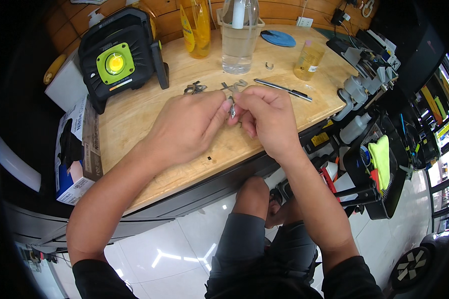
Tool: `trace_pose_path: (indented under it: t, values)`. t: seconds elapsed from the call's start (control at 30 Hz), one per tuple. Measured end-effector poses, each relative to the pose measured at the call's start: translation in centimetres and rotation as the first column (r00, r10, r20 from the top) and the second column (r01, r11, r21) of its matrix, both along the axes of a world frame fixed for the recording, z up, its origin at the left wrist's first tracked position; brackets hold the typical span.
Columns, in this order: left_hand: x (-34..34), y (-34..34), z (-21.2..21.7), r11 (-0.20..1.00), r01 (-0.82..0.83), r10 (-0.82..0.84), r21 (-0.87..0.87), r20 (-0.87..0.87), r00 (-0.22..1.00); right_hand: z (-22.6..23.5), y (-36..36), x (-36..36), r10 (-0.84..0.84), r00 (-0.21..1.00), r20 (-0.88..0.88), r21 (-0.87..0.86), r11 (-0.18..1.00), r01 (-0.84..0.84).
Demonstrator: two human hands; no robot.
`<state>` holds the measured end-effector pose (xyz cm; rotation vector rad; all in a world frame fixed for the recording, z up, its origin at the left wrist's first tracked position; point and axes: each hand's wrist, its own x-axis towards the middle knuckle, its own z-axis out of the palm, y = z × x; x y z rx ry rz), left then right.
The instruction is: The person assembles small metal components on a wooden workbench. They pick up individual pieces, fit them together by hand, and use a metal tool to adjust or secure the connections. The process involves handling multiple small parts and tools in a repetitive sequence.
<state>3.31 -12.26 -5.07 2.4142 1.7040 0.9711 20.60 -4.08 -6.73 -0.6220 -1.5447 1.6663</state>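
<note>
My left hand (184,124) and my right hand (273,117) meet above the wooden workbench (184,182), fingertips nearly touching. Between their pinched thumbs and fingers is a small shiny grey metal piece (233,110), mostly covered by the fingers, so its full shape cannot be made out. Several bent grey clip-like pieces (194,88) lie in a small heap beyond my left hand. More curved grey pieces (241,83) rest just past the fingertips. A dark pen-like tool (284,90) lies beyond my right hand. Nearer the front edge is a tiny black bit (209,158).
A lit work lamp (115,62) stands at the back left, with a glove box (77,149) in front. Behind the hands are a yellow-liquid bottle (197,30), a clear bottle (238,47), a blue pad (278,38) and an amber jar (309,60). A tool cart (356,194) stands right.
</note>
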Motion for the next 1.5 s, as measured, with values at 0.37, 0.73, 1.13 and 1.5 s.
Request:
trace_pose_path:
  t: [0.37,0.73,1.13,1.5]
  values:
    - [-0.1,0.4,-1.0,0.998,0.043,-0.050,0.046,0.153,0.987,-0.1,-0.5,-0.4,-0.018,1.000,-0.019,0.112,0.994,0.020]
    - [-1.3,1.0,-1.6,0.975,0.106,-0.105,0.197,-0.015,0.994,-1.5,0.0,-0.8,-0.048,0.992,0.114,0.335,0.942,0.007]
    - [-2.1,0.9,-0.6,0.973,0.215,-0.214,0.085,-0.019,0.977,0.4,1.2,0.1,0.162,0.942,0.294,0.231,0.944,-0.234]
    - [-1.8,1.0,-0.5,0.965,0.248,-0.248,0.079,-0.017,0.969,1.3,2.1,1.1,0.367,0.897,0.247,0.063,0.918,-0.393]
